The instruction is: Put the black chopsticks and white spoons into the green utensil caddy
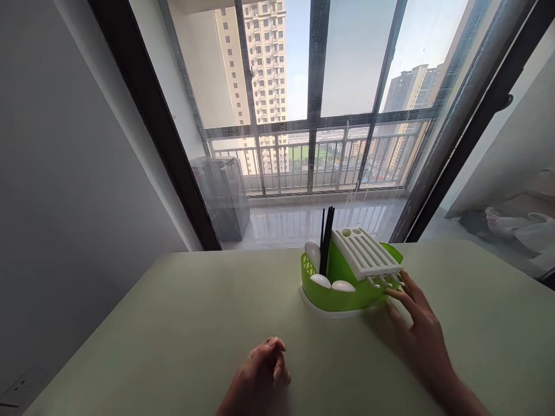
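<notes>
A bright green utensil holder [342,300] with a white base stands on the table. Its white slotted top [368,254] slopes down toward the right and has small hooks [384,282] along its lower edge. Black chopsticks [328,242] stand upright in the left part, among white spoons [320,281]. My right hand [418,329] is at the holder's right end, fingers spread and stretched out, fingertips at or against its side near the hooks. Away from the holder, my left hand [264,370] hovers or rests over the table's near part, fingers curled in, with nothing visible in them.
The pale green table [186,323] reaches to a dark-framed doorway [156,127]. Beyond it lie a balcony with railings [299,162] and a grey covered appliance [223,196]. A grey wall [78,173] borders the left side, with a socket [21,387] low down.
</notes>
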`<action>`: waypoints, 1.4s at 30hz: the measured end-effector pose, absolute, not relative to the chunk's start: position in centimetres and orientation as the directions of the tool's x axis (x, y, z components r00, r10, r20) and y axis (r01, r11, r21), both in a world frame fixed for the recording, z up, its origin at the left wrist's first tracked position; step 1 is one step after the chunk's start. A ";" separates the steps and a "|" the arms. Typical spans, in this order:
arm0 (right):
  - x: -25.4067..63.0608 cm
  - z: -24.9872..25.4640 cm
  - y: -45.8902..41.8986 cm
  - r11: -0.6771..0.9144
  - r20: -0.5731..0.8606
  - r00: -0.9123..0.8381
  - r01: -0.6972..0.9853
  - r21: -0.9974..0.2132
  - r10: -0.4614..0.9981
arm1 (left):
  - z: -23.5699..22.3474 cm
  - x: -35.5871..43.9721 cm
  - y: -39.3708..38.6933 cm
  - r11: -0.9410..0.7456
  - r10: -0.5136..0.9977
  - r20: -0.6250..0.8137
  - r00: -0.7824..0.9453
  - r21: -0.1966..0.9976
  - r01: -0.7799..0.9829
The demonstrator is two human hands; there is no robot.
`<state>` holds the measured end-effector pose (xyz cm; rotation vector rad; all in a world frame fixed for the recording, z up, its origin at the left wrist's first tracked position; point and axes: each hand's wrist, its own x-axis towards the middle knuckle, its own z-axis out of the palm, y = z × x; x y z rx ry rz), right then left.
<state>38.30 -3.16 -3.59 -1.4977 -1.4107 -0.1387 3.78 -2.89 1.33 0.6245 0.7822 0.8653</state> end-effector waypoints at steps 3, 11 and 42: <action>37.9 -3.6 -3.2 0.267 0.672 0.291 0.756 -0.598 0.681 | 0.7 3.7 -2.8 0.506 0.846 -0.335 0.415 0.750 -0.426; 37.3 -3.5 -3.5 0.370 0.693 0.316 0.665 -0.649 0.648 | 0.8 3.9 -2.7 0.508 0.848 -0.344 0.403 0.746 -0.431; 36.0 -2.7 -2.1 -0.024 0.019 0.766 0.044 -0.999 0.643 | 1.4 3.6 -2.9 0.500 0.854 -0.348 0.387 0.755 -0.424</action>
